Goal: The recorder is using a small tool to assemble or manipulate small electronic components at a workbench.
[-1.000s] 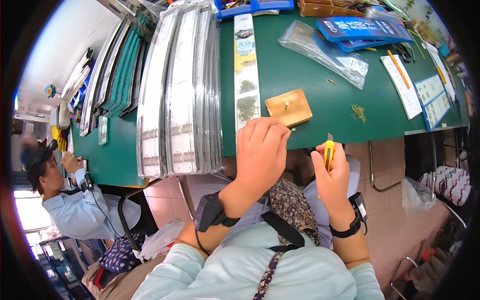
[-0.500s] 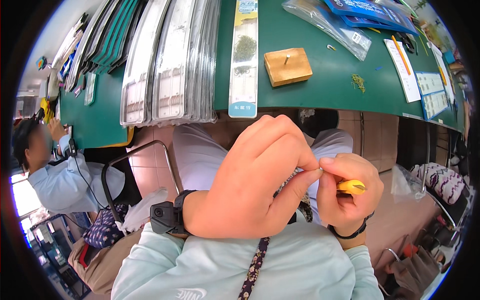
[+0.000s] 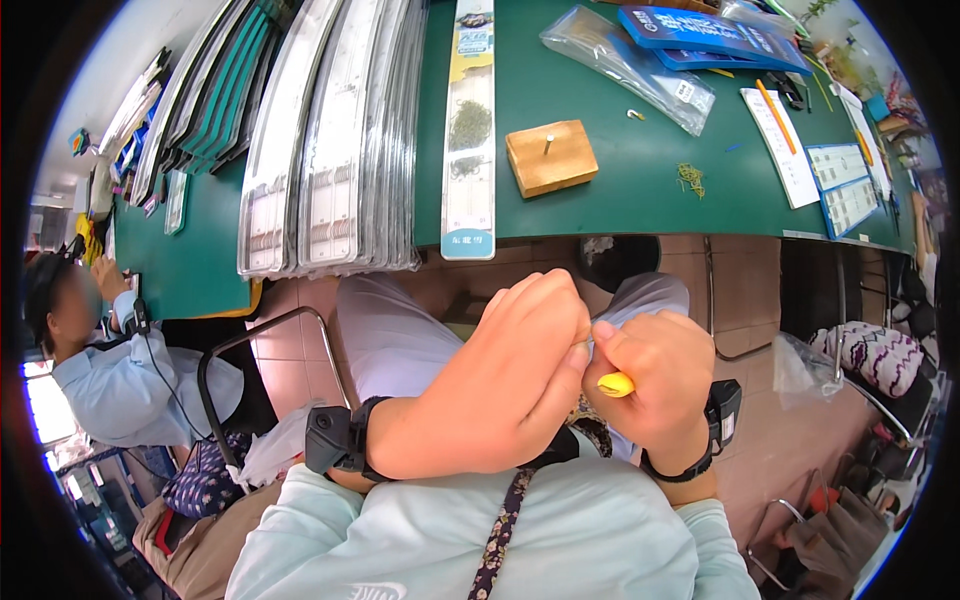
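My left hand (image 3: 490, 375) was closed, its thumb against bent fingers; I couldn't tell whether it pinched anything. At its three o'clock, my right hand (image 3: 662, 372) gripped a yellow plastic-handled cutter (image 3: 615, 384), one end showing on that fist's nine o'clock side. Beyond my hands, on the green worktop (image 3: 640, 210), sat a tan wooden block (image 3: 552, 172) at twelve o'clock and a tangled yellow-green bundle (image 3: 691, 180) at one.

Yellow cutter (image 3: 615, 384), green tabletop (image 3: 625, 200), dark floral strap (image 3: 501, 535)
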`<state>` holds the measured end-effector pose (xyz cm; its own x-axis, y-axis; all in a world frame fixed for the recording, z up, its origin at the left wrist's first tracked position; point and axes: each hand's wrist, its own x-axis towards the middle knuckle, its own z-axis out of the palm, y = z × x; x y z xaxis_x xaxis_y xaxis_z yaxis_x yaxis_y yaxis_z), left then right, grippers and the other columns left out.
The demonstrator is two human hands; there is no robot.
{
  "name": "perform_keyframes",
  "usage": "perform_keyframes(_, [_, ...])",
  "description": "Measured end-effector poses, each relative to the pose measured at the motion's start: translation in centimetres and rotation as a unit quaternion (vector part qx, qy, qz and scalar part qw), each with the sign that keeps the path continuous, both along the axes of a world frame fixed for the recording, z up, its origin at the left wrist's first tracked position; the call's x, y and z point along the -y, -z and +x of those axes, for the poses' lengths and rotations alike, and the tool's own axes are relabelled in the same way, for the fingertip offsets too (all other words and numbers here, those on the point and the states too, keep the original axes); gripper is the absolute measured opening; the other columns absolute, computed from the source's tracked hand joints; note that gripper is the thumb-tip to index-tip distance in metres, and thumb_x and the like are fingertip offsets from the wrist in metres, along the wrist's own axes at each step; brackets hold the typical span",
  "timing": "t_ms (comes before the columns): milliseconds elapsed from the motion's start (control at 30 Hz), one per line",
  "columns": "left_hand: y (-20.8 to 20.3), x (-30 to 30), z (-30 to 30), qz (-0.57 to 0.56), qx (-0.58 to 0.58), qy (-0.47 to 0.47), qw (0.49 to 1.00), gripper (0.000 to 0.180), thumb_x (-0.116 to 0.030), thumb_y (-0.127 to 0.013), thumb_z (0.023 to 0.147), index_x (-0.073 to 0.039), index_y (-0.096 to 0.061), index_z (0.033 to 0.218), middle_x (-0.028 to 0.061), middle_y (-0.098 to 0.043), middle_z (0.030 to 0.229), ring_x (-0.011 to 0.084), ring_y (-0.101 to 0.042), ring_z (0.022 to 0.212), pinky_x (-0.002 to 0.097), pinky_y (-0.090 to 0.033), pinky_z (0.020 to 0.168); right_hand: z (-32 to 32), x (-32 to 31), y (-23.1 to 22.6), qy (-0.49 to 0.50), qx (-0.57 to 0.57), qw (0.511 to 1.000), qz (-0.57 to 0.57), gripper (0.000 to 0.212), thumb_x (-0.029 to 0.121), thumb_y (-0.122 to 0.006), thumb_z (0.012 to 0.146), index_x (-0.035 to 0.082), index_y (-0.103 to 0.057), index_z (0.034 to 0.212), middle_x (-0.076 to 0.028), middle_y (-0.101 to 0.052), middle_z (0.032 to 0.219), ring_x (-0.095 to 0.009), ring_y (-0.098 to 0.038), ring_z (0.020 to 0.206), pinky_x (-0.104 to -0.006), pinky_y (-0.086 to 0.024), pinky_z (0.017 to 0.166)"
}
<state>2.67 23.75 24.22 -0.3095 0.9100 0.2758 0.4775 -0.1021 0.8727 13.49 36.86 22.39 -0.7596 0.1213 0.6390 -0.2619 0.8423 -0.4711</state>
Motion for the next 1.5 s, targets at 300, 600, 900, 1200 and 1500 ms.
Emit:
perform_keyframes(300, [0.0, -0.2, 0.6, 0.024, 0.171, 0.034, 0.984, 0.002, -0.001, -0.036, 0.087, -0.002, -0.038, 0.086, 0.009, -0.037, 0.081, 0.0183, -0.033, 0.071, 0.0315, -0.032, 0.065, 0.2, 0.1, 0.4, 0.004, -0.057, 0.998, -0.006, 0.034, 0.009, -0.072, 0.068, 0.003, -0.056, 0.097, -0.001, -0.048, 0.059, -0.017, -0.043, 0.044, -0.0285, -0.027, 0.04])
perform_keyframes(600, [0.5, 0.1, 1.8, 0.09, 0.306, 0.049, 0.946, 0.008, -0.013, -0.035, 0.09, -0.005, -0.037, 0.088, 0.0064, -0.037, 0.085, 0.0146, -0.031, 0.074, 0.0288, -0.03, 0.067, 0.4, 2.1, 0.7, -0.122, -0.047, 0.911, -0.391, 0.027, -0.012, -0.057, 0.077, 0.002, -0.05, 0.099, -0.007, -0.055, 0.065, -0.012, -0.05, 0.05, -0.025, -0.041, 0.048])
perform_keyframes(900, [0.8, 0.2, 1.6, 0.148, 0.209, 0.037, 0.966, 0.009, -0.013, -0.039, 0.09, -0.005, -0.039, 0.087, 0.0067, -0.039, 0.08, 0.016, -0.033, 0.071, 0.0297, -0.03, 0.065, 0.6, 2.2, -0.3, -0.186, -0.016, 0.845, -0.501, 0.025, -0.012, -0.049, 0.081, 0.002, -0.047, 0.102, -0.008, -0.055, 0.069, -0.01, -0.05, 0.06, -0.0233, -0.043, 0.056])
perform_keyframes(1200, [1.0, -0.1, 1.8, 0.174, 0.192, 0.043, 0.965, 0.01, -0.014, -0.041, 0.09, -0.004, -0.04, 0.086, 0.007, -0.04, 0.079, 0.0166, -0.034, 0.07, 0.0304, -0.031, 0.064, 1.1, 2.2, 0.1, -0.195, -0.03, 0.838, -0.509, 0.023, -0.008, -0.048, 0.084, 0.003, -0.044, 0.104, -0.008, -0.053, 0.071, -0.008, -0.047, 0.057, -0.0225, -0.04, 0.053])
perform_keyframes(1500, [1.3, 0.1, 1.8, 0.186, 0.207, 0.044, 0.959, 0.012, -0.015, -0.042, 0.09, -0.005, -0.041, 0.085, 0.0069, -0.042, 0.08, 0.0171, -0.035, 0.07, 0.0307, -0.032, 0.064, 1.4, 2.1, -0.3, -0.2, 0.003, 0.784, -0.588, 0.02, -0.007, -0.049, 0.083, 0.002, -0.043, 0.099, -0.005, -0.052, 0.069, -0.005, -0.042, 0.057, -0.0209, -0.036, 0.052])
